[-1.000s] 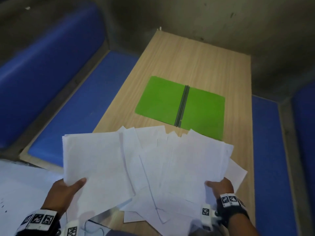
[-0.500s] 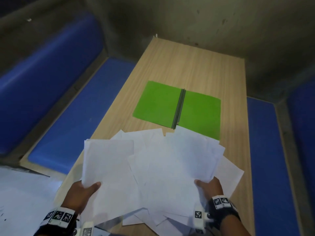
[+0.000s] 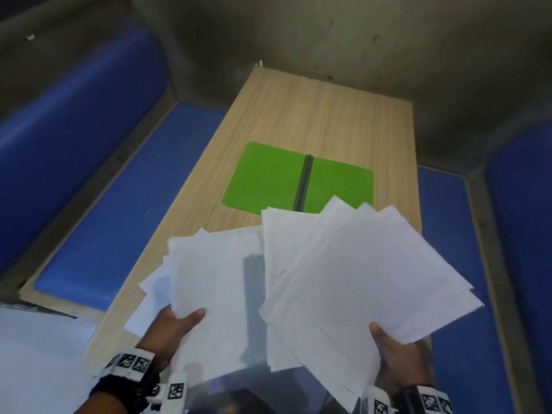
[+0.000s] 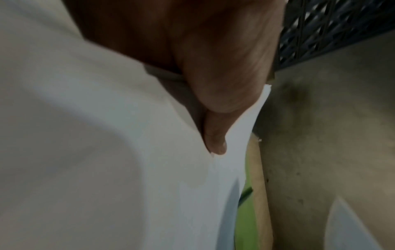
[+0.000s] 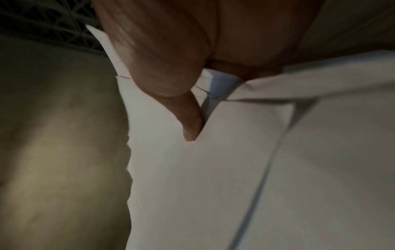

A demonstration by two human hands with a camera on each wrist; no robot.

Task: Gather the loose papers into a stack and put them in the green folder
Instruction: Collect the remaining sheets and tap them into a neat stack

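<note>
left hand (image 3: pixel 171 325): pinches the near edge of the left bunch of papers (image 3: pixel 215 294), thumb on top, fingers hidden under the sheets. The left wrist view confirms it: thumb (image 4: pixel 215 133) pressed flat on the paper.
right hand (image 3: pixel 394 357): same grip on the right bunch (image 3: pixel 358 279), thumb over the near corner, fingers hidden beneath. The right wrist view shows the thumb (image 5: pixel 190 125) pinning several overlapped sheets.
papers, location: lower centre of the head view, lifted off the table (image 3: pixel 313 115), split into two bunches that overlap along the middle.
why held so: my read is that edge pinches keep both fans from sliding apart while leaving the far ends free to be merged and squared. Not a stack yet; edges are staggered.
papers, orientation: left bunch runs with its long axis roughly up the frame, away from the person. Right bunch is rotated clockwise, corners pointing to the upper right, sheets fanned.
green folder (image 3: pixel 268 177): centre of frame, open flat on the table, both leaves up, dark spine (image 3: pixel 304 180) running up-down in frame. The far corners of the right bunch cover its near right edge.
why folder so: lying open, it can take the stack without a free hand.
risk: loose sheets at the bottom of the fans may slip out.
</note>
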